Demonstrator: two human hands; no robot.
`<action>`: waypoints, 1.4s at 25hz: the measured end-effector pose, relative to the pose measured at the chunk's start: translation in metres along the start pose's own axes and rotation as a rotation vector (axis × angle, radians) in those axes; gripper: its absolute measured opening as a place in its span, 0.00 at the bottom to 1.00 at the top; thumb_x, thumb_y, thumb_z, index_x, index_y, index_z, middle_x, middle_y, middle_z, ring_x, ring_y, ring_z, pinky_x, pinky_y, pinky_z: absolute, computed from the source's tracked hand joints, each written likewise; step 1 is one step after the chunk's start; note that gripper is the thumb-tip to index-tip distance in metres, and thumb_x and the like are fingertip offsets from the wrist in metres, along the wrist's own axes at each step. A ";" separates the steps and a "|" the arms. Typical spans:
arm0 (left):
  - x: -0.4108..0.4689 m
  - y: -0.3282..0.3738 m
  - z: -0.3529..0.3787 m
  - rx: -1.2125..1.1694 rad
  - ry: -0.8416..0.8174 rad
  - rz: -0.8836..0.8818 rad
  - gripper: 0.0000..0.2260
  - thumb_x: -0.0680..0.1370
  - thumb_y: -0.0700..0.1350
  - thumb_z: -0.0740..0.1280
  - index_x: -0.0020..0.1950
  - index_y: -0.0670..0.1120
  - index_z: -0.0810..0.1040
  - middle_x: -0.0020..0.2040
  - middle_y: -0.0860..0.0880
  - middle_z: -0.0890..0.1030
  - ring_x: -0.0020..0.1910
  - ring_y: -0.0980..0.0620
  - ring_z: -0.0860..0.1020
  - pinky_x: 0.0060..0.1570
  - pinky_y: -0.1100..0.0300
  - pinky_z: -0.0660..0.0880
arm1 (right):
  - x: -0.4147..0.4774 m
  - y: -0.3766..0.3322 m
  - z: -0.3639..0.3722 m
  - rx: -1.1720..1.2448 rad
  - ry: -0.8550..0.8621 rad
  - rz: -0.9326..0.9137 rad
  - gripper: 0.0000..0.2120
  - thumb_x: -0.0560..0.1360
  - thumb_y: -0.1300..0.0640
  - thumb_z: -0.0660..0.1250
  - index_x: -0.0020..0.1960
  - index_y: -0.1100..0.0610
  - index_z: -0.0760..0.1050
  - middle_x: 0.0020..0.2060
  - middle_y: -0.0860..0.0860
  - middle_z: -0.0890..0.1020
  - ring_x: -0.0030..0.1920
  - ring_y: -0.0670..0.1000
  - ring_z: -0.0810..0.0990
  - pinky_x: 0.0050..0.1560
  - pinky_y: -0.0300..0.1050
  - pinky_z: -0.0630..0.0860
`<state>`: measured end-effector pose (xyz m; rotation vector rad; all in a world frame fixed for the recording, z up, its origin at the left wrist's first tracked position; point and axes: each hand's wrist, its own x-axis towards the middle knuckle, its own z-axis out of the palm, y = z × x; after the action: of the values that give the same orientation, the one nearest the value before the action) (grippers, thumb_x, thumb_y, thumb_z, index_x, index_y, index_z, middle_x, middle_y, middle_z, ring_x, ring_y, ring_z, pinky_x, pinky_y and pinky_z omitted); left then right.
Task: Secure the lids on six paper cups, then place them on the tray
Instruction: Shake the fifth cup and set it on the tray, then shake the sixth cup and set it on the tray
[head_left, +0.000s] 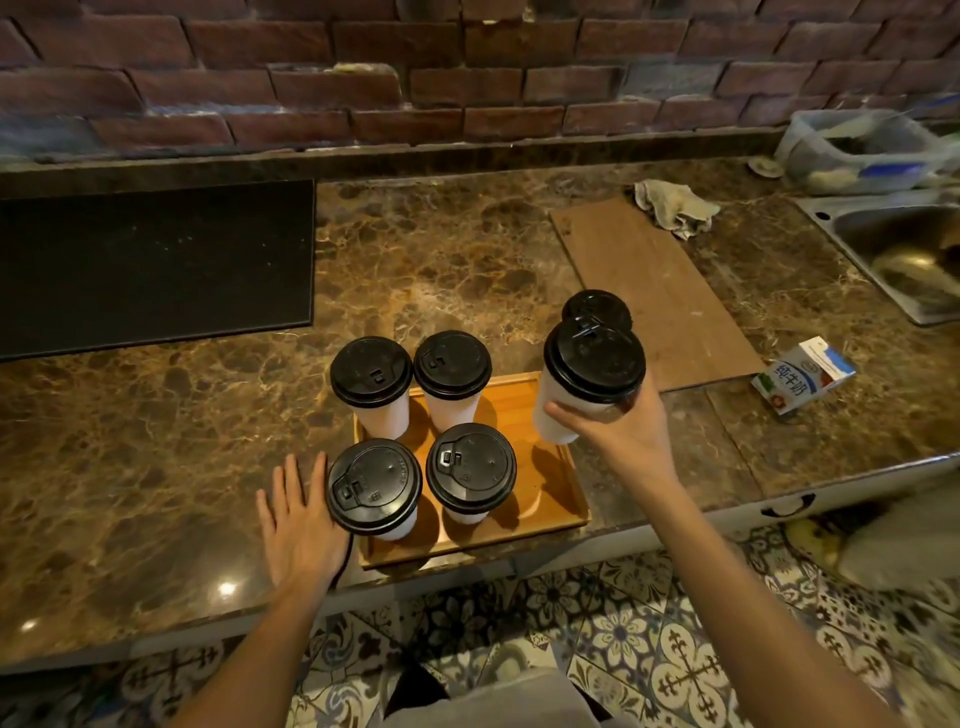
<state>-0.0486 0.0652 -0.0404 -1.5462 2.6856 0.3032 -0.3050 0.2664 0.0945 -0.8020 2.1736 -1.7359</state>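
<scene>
Four paper cups stand on the tray (525, 410), two behind and two in front: back-left cup (371, 374), back-right cup (453, 365), front-left cup (375, 487), front-right cup (471, 468); each is a plain white tapered cone under a glossy black domed lid with a small moulded sip tab; the tray is a smooth, honey-coloured wooden rectangle with a low raised rim.

The right hand (618, 434) grips a fifth cup (555, 410) round its upper wall, thumb on the near side, fingers wrapped behind; the cup leans slightly over the tray's back right corner; whether its base touches the rim I cannot tell. Behind it a sixth cup (596, 305) shows only the far arc of its lid; the rest is hidden. The left hand (297, 525) lies flat with straight fingers on the counter (441, 249), just beside the front-left cup; that cup hides any contact with the tray.

The counter is polished brown veined marble; the tray's near edge lies at its front lip. Bare wood shows along the tray's right side. A black mat (156, 265) lies well apart on the left; a board (660, 291), a crumpled rag (675, 208) and a milk carton (802, 374) lie to the right; a steel sink (904, 249) is cut off by the edge.
</scene>
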 end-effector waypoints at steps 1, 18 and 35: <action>0.000 0.000 0.000 -0.023 0.024 0.009 0.31 0.79 0.57 0.58 0.78 0.50 0.51 0.79 0.44 0.46 0.77 0.46 0.44 0.74 0.48 0.40 | 0.000 0.010 0.004 -0.006 -0.009 0.026 0.44 0.57 0.48 0.80 0.69 0.50 0.66 0.59 0.33 0.73 0.60 0.26 0.71 0.57 0.22 0.68; 0.005 0.002 -0.009 -0.064 0.010 0.023 0.36 0.75 0.53 0.69 0.77 0.47 0.56 0.78 0.41 0.52 0.77 0.42 0.48 0.75 0.46 0.44 | 0.035 0.082 0.039 -0.155 -0.163 0.116 0.41 0.60 0.56 0.83 0.67 0.48 0.66 0.56 0.31 0.73 0.58 0.28 0.70 0.56 0.19 0.65; 0.000 0.007 -0.017 -0.183 0.049 0.044 0.40 0.70 0.51 0.75 0.76 0.45 0.59 0.77 0.40 0.54 0.77 0.41 0.50 0.74 0.44 0.44 | 0.044 0.082 0.042 -0.073 -0.175 0.166 0.42 0.65 0.58 0.80 0.72 0.49 0.62 0.64 0.40 0.73 0.63 0.32 0.71 0.61 0.26 0.69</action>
<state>-0.0530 0.0655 -0.0230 -1.5587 2.8025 0.5336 -0.3409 0.2189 0.0118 -0.7371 2.1305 -1.4580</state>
